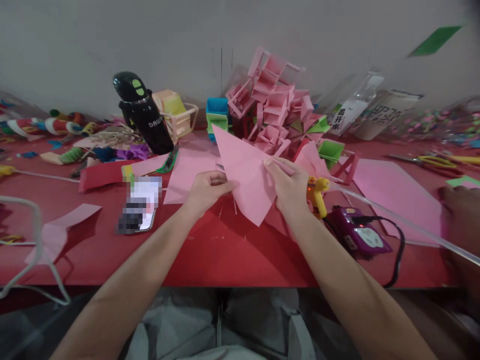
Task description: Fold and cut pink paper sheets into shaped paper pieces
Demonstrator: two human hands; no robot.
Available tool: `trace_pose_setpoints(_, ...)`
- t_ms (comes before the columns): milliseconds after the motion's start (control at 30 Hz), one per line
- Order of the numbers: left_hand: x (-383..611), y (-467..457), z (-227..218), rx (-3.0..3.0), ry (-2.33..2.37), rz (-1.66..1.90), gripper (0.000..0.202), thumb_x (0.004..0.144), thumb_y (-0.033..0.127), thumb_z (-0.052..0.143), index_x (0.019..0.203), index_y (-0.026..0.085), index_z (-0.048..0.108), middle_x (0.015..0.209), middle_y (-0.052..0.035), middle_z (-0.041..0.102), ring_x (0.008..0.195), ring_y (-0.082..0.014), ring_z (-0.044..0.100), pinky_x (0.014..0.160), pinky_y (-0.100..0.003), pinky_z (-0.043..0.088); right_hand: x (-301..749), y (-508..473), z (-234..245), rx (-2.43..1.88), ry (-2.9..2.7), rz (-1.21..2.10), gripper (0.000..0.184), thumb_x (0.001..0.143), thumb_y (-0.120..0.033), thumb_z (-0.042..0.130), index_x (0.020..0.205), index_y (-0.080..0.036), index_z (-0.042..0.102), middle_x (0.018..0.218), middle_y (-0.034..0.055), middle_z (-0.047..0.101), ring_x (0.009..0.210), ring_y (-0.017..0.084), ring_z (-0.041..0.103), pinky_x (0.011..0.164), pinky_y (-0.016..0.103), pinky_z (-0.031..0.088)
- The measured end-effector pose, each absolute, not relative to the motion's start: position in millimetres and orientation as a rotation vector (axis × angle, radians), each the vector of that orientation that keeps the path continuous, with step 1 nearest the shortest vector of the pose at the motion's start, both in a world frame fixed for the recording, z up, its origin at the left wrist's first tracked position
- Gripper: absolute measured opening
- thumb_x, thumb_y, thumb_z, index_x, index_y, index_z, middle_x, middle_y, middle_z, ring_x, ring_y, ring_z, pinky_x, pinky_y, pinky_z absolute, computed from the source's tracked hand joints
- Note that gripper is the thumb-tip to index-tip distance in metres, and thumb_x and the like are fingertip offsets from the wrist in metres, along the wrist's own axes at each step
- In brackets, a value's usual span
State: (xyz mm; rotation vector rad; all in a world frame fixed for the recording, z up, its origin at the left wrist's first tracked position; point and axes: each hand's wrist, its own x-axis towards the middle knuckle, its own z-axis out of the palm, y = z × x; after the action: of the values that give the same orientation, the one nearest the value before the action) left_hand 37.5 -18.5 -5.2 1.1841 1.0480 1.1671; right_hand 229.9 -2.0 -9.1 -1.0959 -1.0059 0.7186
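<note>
Left hand is pinching the pink sheet at its left edge, right hand is gripping its right side; sheet is hovering over the table, mid-width. Glue gun is sitting just beside right hand. Phone is lying left of left hand. Pink models are piling up, bottle is standing, both toward the back edge.
</note>
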Motion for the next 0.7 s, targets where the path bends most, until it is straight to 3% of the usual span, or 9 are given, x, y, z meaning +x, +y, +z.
trace_pose_setpoints(267, 44, -19, -15, 1.225, 1.020, 1.174, 0.028, 0.061, 0.034, 0.089, 0.068, 0.015, 0.069, 0.071, -0.0031, 0.070, 0.065, -0.0144, 0.064, 0.067, -0.029, 0.055, 231, -2, -7, -1.106, -1.024, 0.708, 0.031, 0.072, -0.040, 0.081, 0.094, -0.019, 0.079, 0.089, 0.0058, 0.080, 0.085, 0.022, 0.075, 0.077, 0.036, 0.061)
trace_pose_setpoints(500, 48, -25, -13, 1.169, 0.975, 1.008, 0.030, 0.065, 0.035, 0.088, 0.079, 0.014, 0.072, 0.077, -0.0057, 0.072, 0.066, -0.0151, 0.065, 0.065, -0.029, 0.056, 232, 3, -13, -1.112, -0.995, 0.673, 0.030, 0.072, -0.039, 0.080, 0.094, -0.019, 0.079, 0.093, 0.0063, 0.080, 0.088, 0.023, 0.075, 0.080, 0.036, 0.061)
trace_pose_setpoints(700, 49, -24, -17, 1.255, 1.021, 0.996, 0.026, 0.081, 0.031, 0.074, 0.066, 0.014, 0.062, 0.059, 0.0001, 0.061, 0.052, -0.0092, 0.055, 0.055, -0.024, 0.050, 231, 3, -13, -1.104, -0.967, 0.689, 0.030, 0.071, -0.039, 0.081, 0.092, -0.018, 0.080, 0.087, 0.0053, 0.080, 0.081, 0.021, 0.074, 0.072, 0.033, 0.059)
